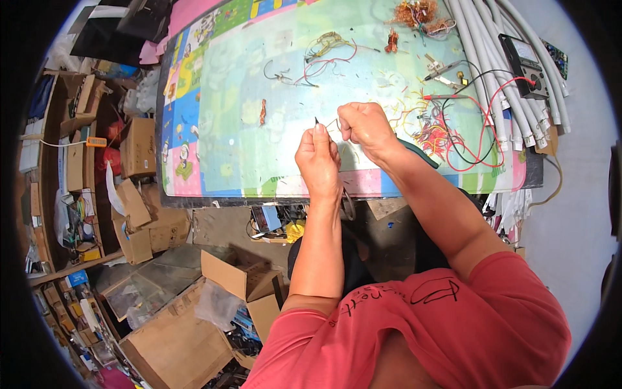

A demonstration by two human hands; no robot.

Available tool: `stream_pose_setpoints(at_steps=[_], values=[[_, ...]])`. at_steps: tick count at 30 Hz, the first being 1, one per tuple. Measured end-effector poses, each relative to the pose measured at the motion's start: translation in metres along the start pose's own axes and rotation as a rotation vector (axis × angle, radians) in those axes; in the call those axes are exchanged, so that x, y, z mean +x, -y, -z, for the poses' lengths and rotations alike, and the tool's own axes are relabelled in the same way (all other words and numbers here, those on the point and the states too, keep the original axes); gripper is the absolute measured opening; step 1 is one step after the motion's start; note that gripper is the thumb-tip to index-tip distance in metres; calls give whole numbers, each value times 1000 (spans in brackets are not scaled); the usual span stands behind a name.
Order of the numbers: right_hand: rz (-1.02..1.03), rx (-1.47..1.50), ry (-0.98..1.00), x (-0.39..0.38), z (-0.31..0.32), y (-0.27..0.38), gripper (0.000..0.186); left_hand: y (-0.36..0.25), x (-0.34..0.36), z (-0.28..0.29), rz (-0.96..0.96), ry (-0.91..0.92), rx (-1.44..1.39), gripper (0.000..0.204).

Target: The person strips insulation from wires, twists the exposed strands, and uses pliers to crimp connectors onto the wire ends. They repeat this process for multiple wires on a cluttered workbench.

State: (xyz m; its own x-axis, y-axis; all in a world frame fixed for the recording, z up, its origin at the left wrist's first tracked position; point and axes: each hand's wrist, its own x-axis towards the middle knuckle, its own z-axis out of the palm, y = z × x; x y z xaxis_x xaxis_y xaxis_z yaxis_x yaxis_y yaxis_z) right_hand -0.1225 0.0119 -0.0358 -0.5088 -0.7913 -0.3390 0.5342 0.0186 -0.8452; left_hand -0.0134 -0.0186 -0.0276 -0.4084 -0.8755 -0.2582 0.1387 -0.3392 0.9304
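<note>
In the head view, the left hand (318, 154) is closed, its thumb laid along the top, with a dark piece (317, 120) poking up past the thumb tip; the rest is hidden in the palm. The right hand (365, 126) is just beside it, fingers curled and pinched shut on a thin wire (333, 123) that shows bent in the gap between the two hands, over the near part of the worktop (240, 159). Whether it joins the dark piece cannot be told. The close grip probably steadies something so slight, one hand bracing while the other works it. A green-edged thing lies by the right wrist, mostly covered.

Loose wires (330, 61) lie beyond the hands, and coloured scraps (435, 129) are heaped to the right, perhaps to leave the middle free. Copper bundles (262, 112) sit apart from them. A meter (522, 61) rests on pale pipes (483, 71) along the right side, its red and black leads trailing near the scraps.

The worktop has a patterned, coloured cover. Left of it stand packed shelves (48, 175); open cartons (178, 330) crowd the floor.
</note>
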Motion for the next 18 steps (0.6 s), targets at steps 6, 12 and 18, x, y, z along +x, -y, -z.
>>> stream_pose_setpoints(at_steps=[6,12,18], values=[[-8,124,-59,10,19,5,18,-7,-4,-6,37,-11,-34,29],[15,204,-132,15,28,8,16,-10,-4,-6,102,-26,-86,29],[36,217,-156,14,38,11,16,-10,-6,-6,127,-44,-144,29]])
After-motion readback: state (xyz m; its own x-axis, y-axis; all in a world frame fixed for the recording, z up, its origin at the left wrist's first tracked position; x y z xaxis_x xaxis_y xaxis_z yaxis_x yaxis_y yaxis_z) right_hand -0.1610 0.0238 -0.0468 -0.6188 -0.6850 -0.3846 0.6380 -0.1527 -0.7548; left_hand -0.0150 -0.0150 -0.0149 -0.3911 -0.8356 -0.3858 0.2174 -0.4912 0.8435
